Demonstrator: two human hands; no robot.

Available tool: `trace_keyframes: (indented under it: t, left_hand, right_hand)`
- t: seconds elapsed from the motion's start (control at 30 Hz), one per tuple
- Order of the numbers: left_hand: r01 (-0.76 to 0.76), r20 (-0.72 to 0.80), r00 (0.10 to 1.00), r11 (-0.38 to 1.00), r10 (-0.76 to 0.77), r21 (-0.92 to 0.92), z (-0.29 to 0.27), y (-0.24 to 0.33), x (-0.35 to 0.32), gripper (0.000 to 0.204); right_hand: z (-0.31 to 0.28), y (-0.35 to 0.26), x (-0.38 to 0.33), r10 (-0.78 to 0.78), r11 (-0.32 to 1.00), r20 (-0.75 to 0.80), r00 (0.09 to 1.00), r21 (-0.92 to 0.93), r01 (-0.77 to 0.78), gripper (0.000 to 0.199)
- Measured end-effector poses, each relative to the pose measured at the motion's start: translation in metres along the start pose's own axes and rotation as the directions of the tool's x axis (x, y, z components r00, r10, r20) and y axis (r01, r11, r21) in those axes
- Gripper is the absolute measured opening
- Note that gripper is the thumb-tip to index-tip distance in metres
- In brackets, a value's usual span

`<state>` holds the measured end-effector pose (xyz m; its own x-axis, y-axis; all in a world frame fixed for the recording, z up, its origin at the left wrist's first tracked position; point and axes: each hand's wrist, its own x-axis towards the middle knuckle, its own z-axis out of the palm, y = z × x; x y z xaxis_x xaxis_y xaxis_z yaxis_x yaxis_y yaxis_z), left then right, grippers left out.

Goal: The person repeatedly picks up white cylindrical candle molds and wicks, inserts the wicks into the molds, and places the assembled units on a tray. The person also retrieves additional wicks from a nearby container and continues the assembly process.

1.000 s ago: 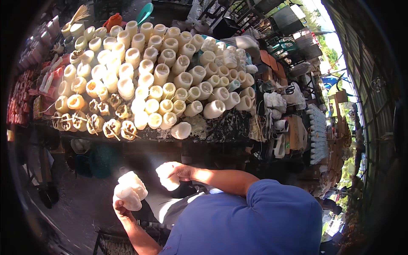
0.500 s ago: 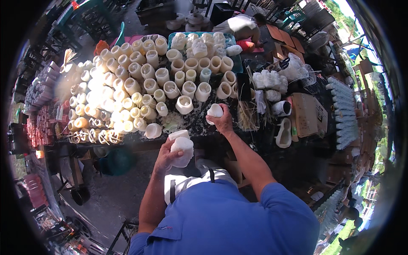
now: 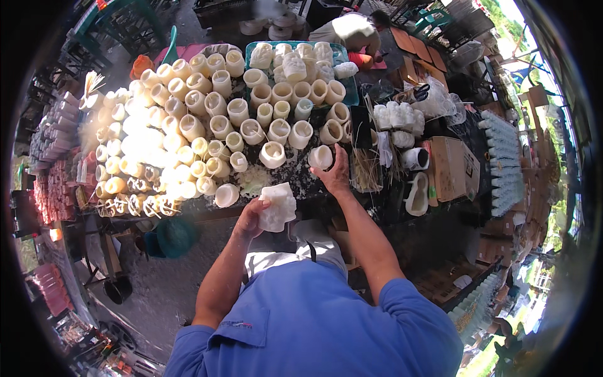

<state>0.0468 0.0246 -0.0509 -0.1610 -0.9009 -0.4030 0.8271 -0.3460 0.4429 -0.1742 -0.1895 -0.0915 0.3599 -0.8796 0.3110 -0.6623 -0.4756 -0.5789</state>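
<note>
White carved candle (image 3: 277,207), knobbly and pale, sits gripped in our left hand (image 3: 251,218); our right hand (image 3: 336,176) clasps a round cream candle (image 3: 320,157) on the counter (image 3: 301,182).

We see cream-white cups (image 3: 188,125); a white moulded piece (image 3: 277,206); a teal tray (image 3: 350,94); our plain blue shirt (image 3: 326,327).

Table: a dark table (image 3: 352,204) runs left to right.
Left half: packed rows of cream hollow cylinders (image 3: 207,125).
Far middle: teal tray (image 3: 352,94) loaded with white moulded pieces.
Right: white cups (image 3: 392,116), then a brown cardboard box (image 3: 455,166).
</note>
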Motion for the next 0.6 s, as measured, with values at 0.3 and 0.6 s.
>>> trace_keyframes:
  t: [0.3,0.6]
  left_hand:
    - [0.034,0.055,0.998,0.999,-0.034,0.01,0.026,-0.004,0.032,0.085]
    - [-0.08,-0.282,0.943,0.944,0.176,0.319,0.067,-0.024,0.07,0.078]
  right_hand:
    - [-0.059,-0.037,-0.023,-0.058,0.243,0.883,0.465,0.464,-0.852,0.085]
    - [-0.072,0.014,-0.02,0.236,0.635,0.767,0.597,0.344,-0.692,0.067]
